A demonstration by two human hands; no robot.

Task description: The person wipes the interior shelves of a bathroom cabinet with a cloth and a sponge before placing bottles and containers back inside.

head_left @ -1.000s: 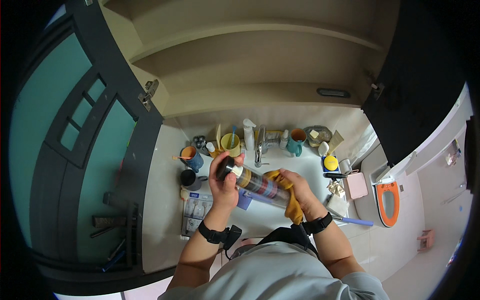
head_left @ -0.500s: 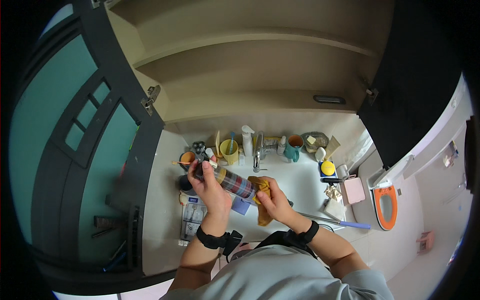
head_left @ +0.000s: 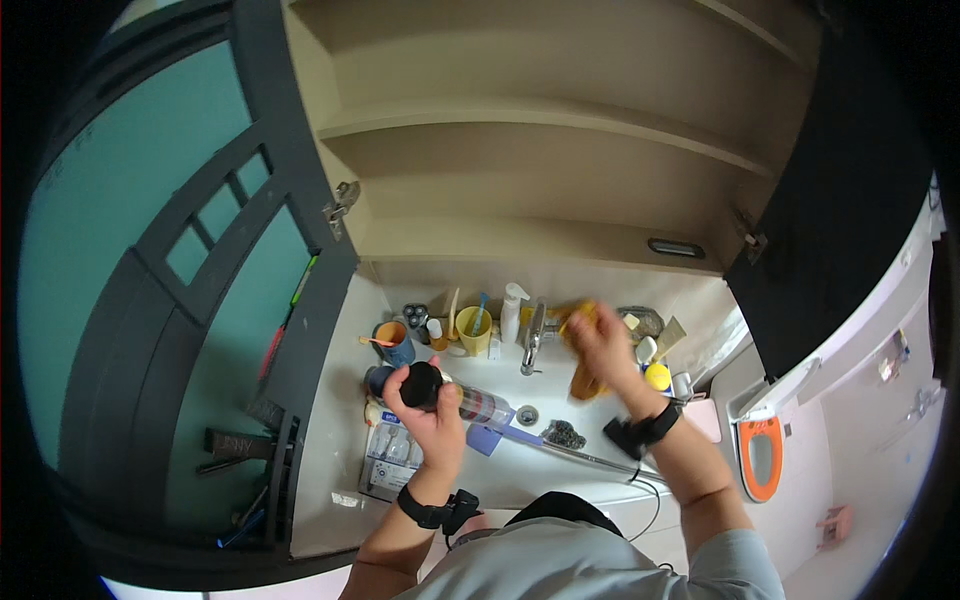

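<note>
My left hand (head_left: 440, 428) is wrapped around a clear cylindrical container (head_left: 484, 406) with a black lid (head_left: 421, 386). The container tilts over the sink, its lid end toward me and to the left; bands of colour show inside it. In my right hand (head_left: 607, 345), blurred by motion, is a yellow-brown cloth (head_left: 586, 384). That hand hovers to the right of the faucet (head_left: 534, 336), apart from the container, and covers part of the sink's back ledge.
On the ledge stand a white pump bottle (head_left: 511, 315), a yellow cup (head_left: 466, 341) and a blue-and-orange cup (head_left: 397, 347). A steel scrubber (head_left: 565, 434) and a long rod (head_left: 600, 460) lie in the white sink (head_left: 560, 410). Above is an open cabinet (head_left: 500, 165).
My right hand has pulled the cloth away from the container, up and to the right. The container stays in my left hand, its lid turned more toward view. The camera view has shifted.
</note>
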